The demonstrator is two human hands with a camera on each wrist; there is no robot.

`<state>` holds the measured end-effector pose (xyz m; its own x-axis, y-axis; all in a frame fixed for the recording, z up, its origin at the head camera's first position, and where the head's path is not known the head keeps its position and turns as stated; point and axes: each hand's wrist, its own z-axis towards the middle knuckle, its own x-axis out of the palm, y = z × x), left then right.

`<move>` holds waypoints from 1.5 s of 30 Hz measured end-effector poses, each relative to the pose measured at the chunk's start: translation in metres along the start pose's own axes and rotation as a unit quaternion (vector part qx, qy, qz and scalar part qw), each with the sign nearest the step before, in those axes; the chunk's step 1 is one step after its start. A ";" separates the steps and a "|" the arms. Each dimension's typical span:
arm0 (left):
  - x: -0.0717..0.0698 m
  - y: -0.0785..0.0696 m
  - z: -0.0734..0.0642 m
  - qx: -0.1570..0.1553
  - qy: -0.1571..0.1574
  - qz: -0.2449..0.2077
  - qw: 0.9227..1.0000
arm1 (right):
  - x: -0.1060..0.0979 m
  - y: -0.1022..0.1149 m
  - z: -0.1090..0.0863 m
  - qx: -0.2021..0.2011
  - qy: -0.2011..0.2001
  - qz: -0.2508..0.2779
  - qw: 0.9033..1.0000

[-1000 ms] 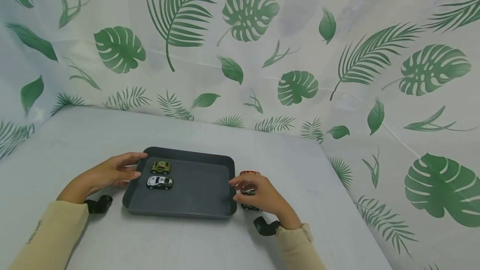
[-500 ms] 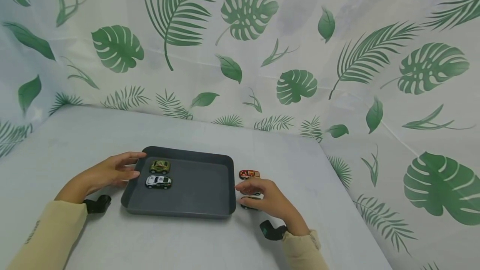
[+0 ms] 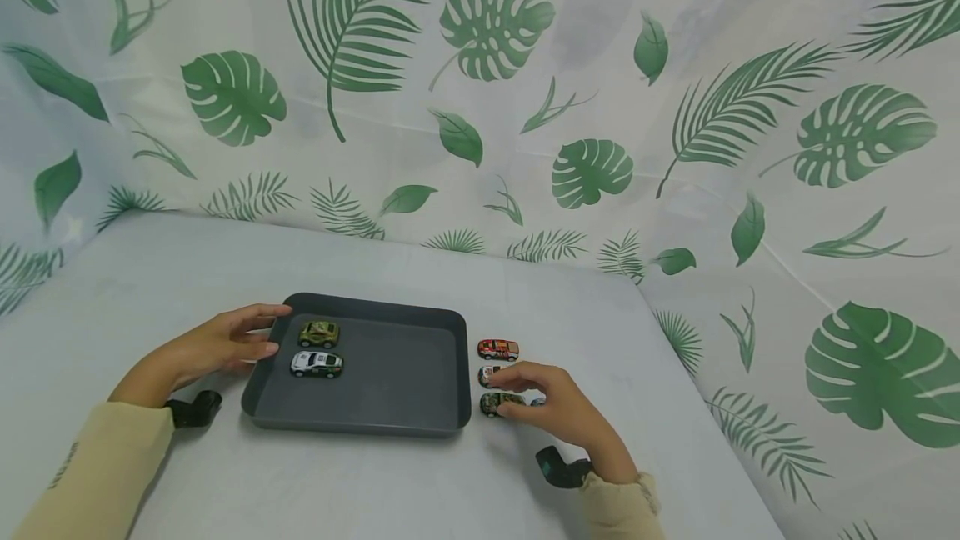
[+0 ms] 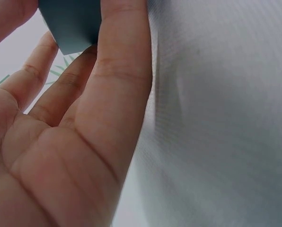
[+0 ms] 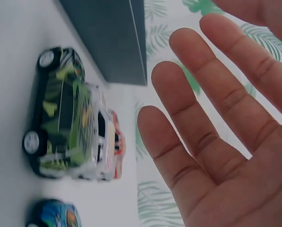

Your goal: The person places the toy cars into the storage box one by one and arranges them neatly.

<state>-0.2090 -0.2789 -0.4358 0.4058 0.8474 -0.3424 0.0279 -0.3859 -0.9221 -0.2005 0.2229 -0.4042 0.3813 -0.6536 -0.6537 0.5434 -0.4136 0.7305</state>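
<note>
Nearest, the right hand (image 3: 558,402) is spread with slightly bent fingers, having hold of nothing, above the camouflage car (image 3: 501,404) and white car (image 3: 487,375) on the desk (image 3: 390,490). The step seems to be reaching; next calls for pinching one car. Beyond, the tray (image 3: 393,390) contains a black-and-white car (image 3: 317,364) and a green car (image 3: 318,333); the left hand (image 3: 202,352), fingers loosely extended, is at its left wall.

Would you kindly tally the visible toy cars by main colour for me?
Green cars: 2
White cars: 2
Red car: 1
Blue car: 1
Total: 6
</note>
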 end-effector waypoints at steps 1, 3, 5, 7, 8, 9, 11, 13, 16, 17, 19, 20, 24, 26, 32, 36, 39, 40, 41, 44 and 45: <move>0.000 0.000 0.000 0.000 0.000 0.000 1.000 | -0.001 0.000 -0.002 0.003 -0.002 -0.003 1.000; 0.000 0.000 0.000 -0.001 0.001 -0.001 1.000 | -0.004 -0.001 -0.005 0.009 -0.006 -0.010 1.000; 0.000 -0.001 0.000 -0.002 0.001 -0.002 1.000 | -0.007 -0.002 -0.008 0.016 -0.008 -0.014 1.000; 0.000 0.000 0.000 -0.004 0.000 -0.002 1.000 | -0.010 -0.003 -0.010 0.022 -0.011 -0.018 1.000; 0.000 0.000 0.001 -0.004 0.000 -0.002 1.000 | -0.011 -0.004 -0.011 0.024 -0.012 -0.020 0.999; 0.000 0.000 0.001 -0.004 0.000 -0.002 1.000 | -0.012 -0.005 -0.013 0.026 -0.014 -0.021 0.999; 0.000 0.001 0.001 -0.006 -0.001 -0.001 1.000 | -0.013 -0.007 -0.015 0.031 -0.018 -0.024 0.999; 0.000 0.001 0.001 -0.005 -0.001 0.000 1.000 | -0.015 -0.009 -0.017 0.034 -0.021 -0.026 0.999; 0.000 0.002 0.000 -0.003 0.000 0.001 1.000 | -0.018 -0.012 -0.019 0.042 -0.022 -0.025 0.999; 0.000 0.003 0.000 -0.003 0.000 0.001 1.000 | -0.019 -0.012 -0.020 0.046 -0.023 -0.026 0.998; 0.000 0.003 0.000 -0.001 0.001 0.003 1.000 | -0.021 -0.013 -0.021 0.054 -0.021 -0.028 0.998; 0.000 0.003 0.000 -0.003 0.001 0.003 1.000 | -0.022 -0.014 -0.021 0.058 -0.021 -0.028 0.998; 0.000 0.002 0.000 -0.008 0.000 0.002 1.000 | -0.025 -0.018 -0.023 0.070 -0.023 -0.029 0.997; 0.000 0.002 0.000 -0.011 -0.001 0.001 1.000 | -0.026 -0.020 -0.025 0.076 -0.028 -0.028 0.996; 0.000 0.002 0.001 -0.016 -0.001 0.004 1.000 | -0.028 -0.027 -0.030 0.099 -0.049 -0.026 0.994; 0.000 0.002 0.001 -0.013 0.002 0.000 1.000 | -0.029 -0.033 -0.032 0.110 -0.063 -0.028 0.992; 0.000 0.002 0.001 -0.013 0.001 -0.001 1.000 | -0.030 -0.036 -0.033 0.123 -0.072 -0.031 0.989; 0.000 0.002 0.001 -0.011 0.002 -0.001 1.000 | -0.030 -0.037 -0.034 0.127 -0.074 -0.031 0.989; 0.000 0.002 0.001 -0.011 0.002 -0.002 1.000 | -0.030 -0.038 -0.034 0.132 -0.075 -0.032 0.988; 0.000 0.002 0.002 -0.014 0.000 -0.002 1.000 | -0.031 -0.040 -0.035 0.143 -0.077 -0.030 0.986; 0.000 0.002 0.001 -0.012 0.001 -0.002 1.000 | -0.032 -0.041 -0.036 0.146 -0.077 -0.030 0.986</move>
<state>-0.2103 -0.2793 -0.4379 0.4080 0.8478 -0.3388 0.0514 -0.3918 -0.9186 -0.2079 0.2831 -0.4204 0.2244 -0.7015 -0.6765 0.3153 -0.6045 0.7315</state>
